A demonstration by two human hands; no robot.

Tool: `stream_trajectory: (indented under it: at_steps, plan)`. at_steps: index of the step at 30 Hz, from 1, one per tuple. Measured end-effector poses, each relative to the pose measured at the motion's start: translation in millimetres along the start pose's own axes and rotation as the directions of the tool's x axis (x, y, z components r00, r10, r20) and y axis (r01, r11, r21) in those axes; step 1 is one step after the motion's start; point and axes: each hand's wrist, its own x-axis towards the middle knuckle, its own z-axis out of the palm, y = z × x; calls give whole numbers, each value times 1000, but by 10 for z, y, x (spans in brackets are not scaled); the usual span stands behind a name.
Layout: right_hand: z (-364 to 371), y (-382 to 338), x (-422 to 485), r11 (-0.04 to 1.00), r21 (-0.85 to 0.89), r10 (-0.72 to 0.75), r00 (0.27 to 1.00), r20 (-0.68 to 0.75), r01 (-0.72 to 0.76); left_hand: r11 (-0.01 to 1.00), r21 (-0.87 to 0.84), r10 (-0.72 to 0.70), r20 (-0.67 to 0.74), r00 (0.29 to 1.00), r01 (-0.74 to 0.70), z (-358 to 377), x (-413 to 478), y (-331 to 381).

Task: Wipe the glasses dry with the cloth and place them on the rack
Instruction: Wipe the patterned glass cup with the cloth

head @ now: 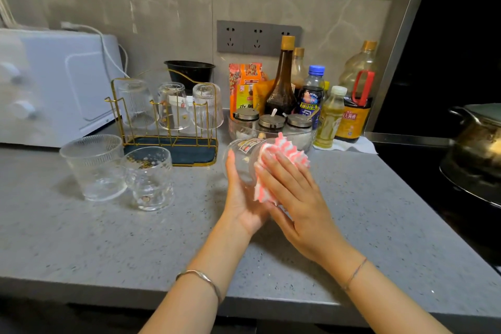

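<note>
My left hand (240, 198) cradles a clear glass (242, 156) tilted on its side above the grey counter. Against the glass, my right hand (291, 192) presses a pink and white cloth (282, 153). A gold wire rack (168, 122) with a dark tray stands to the left, holding three glasses upside down (173, 106). Two more glasses stand upright in front of the rack's left end: a wide ribbed one (93, 167) and a bumpy one (150, 179).
A white appliance (54, 84) sits at the far left. Bottles (282, 84), spice jars (271, 125) and snack packets crowd the back wall right of the rack. A black bowl (189, 70) stands behind the rack. A pot (477, 144) rests on the stove at right.
</note>
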Motion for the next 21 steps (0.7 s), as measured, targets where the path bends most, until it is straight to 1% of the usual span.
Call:
stream_trajectory:
  at_steps: [3, 5, 7, 10, 12, 14, 17, 19, 21]
  plan:
    - [-22, 52, 64, 995, -66, -73, 997, -3, 73, 999, -36, -7, 24, 1000, 8, -2, -15, -8]
    - [-51, 96, 132, 987, -126, -99, 995, -25, 95, 999, -49, -15, 45, 999, 17, 23, -23, -21]
    - [-93, 152, 187, 989, -140, -55, 998, -42, 48, 998, -58, 23, 25, 999, -21, 47, -6, -33]
    - [-120, 196, 149, 998, -42, 54, 998, -35, -55, 990, -98, 99, -35, 995, -102, 60, 28, -8]
    - [-77, 180, 39, 997, -13, 75, 997, -10, -75, 988, -92, 123, -53, 991, -127, 51, 21, 15]
    - [-31, 122, -53, 999, -7, 43, 999, 4, -43, 992, -25, 120, -59, 991, -122, 28, 8, 21]
    - [-14, 42, -52, 996, -25, -84, 996, 32, 84, 997, 52, 61, -21, 998, -60, 25, -21, 12]
    - [-30, 14, 13, 991, -36, -128, 990, 56, 130, 999, 35, 42, -21, 999, -41, 42, -34, 8]
    - [-50, 26, 85, 992, -50, -115, 992, 43, 117, 1000, -2, 25, -10, 1000, -25, 64, -45, 10]
